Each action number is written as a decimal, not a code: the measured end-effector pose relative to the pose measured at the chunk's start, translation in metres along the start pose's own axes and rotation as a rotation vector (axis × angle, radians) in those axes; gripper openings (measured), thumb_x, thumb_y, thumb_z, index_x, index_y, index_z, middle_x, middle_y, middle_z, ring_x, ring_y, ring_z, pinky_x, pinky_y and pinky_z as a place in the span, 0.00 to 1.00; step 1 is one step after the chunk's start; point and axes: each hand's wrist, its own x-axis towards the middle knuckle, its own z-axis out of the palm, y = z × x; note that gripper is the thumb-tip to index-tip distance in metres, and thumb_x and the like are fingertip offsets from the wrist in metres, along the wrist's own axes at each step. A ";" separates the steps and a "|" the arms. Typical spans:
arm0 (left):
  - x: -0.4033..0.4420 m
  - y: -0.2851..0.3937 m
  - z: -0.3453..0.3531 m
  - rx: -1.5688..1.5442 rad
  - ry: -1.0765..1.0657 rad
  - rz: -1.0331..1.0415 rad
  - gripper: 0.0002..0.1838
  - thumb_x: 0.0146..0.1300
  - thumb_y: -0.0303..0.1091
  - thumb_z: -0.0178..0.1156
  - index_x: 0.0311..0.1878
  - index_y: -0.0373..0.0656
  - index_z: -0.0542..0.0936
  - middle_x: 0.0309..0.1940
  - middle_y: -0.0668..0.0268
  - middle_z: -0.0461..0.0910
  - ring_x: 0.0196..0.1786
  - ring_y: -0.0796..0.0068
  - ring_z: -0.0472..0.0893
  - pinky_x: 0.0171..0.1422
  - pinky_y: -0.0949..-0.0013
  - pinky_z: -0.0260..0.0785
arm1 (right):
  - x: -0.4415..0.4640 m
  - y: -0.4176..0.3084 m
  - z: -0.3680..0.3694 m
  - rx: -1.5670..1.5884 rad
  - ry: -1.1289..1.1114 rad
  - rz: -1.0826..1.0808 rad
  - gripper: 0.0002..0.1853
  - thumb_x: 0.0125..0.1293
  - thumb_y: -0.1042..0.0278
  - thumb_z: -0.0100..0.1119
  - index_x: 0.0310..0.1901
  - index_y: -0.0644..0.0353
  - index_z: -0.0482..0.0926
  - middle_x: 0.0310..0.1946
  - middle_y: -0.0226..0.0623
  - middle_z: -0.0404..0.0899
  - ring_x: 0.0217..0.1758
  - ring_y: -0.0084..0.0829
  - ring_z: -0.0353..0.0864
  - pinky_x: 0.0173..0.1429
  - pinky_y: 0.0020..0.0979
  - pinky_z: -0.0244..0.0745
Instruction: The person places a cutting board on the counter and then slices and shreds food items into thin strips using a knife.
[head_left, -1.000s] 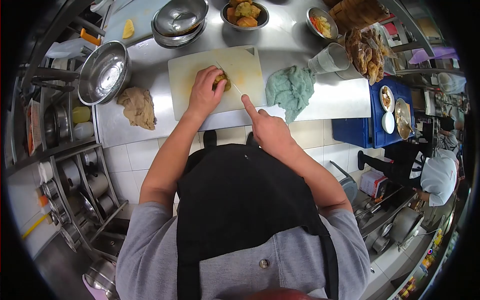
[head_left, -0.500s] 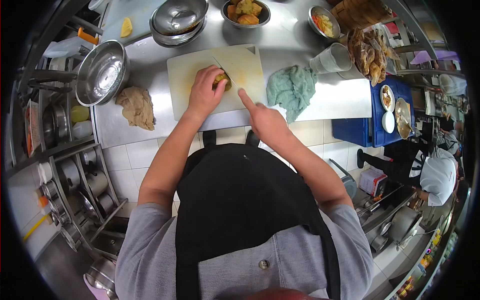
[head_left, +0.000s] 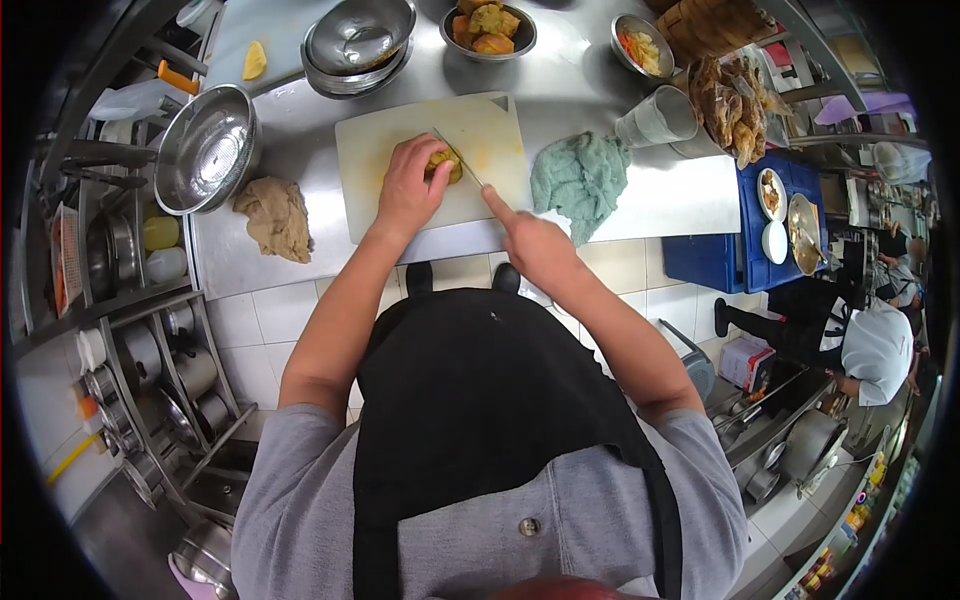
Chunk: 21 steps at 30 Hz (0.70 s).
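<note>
On the white cutting board, my left hand is closed over a small yellow-green chunk of food, its kind partly hidden by the fingers. My right hand grips a knife, the index finger stretched along the top of it. The blade slants away from me, right beside the chunk; whether it touches cannot be made out. A green cloth lies crumpled to the right of the board, and a brown cloth to its left.
Beyond the board stand stacked metal bowls and a bowl of orange-yellow chunks. A strainer is at the left; a clear plastic container and a bag of brown food at the right. Another person stands far right.
The knife and my right hand have shifted slightly toward me and to the right. My left hand stays on the chunk. The whole view has moved a little.
</note>
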 end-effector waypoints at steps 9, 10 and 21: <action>0.000 0.000 0.000 -0.024 0.001 -0.022 0.17 0.65 0.31 0.71 0.56 0.40 0.81 0.57 0.56 0.83 0.61 0.50 0.80 0.66 0.54 0.75 | -0.036 -0.003 -0.011 0.069 0.078 -0.013 0.44 0.66 0.78 0.58 0.84 0.51 0.56 0.33 0.49 0.81 0.30 0.52 0.85 0.37 0.49 0.82; -0.001 -0.001 0.000 -0.028 0.005 -0.017 0.17 0.65 0.31 0.70 0.56 0.40 0.81 0.57 0.56 0.84 0.61 0.50 0.80 0.67 0.54 0.75 | -0.034 -0.005 -0.013 0.072 0.079 -0.012 0.44 0.66 0.78 0.58 0.84 0.51 0.56 0.33 0.49 0.81 0.30 0.52 0.85 0.37 0.49 0.82; -0.001 0.001 0.000 -0.013 0.000 -0.030 0.17 0.64 0.29 0.71 0.55 0.40 0.82 0.58 0.56 0.84 0.61 0.51 0.81 0.66 0.56 0.75 | -0.022 -0.014 -0.020 -0.053 0.011 -0.009 0.48 0.61 0.80 0.61 0.84 0.50 0.57 0.34 0.48 0.82 0.29 0.50 0.86 0.36 0.48 0.83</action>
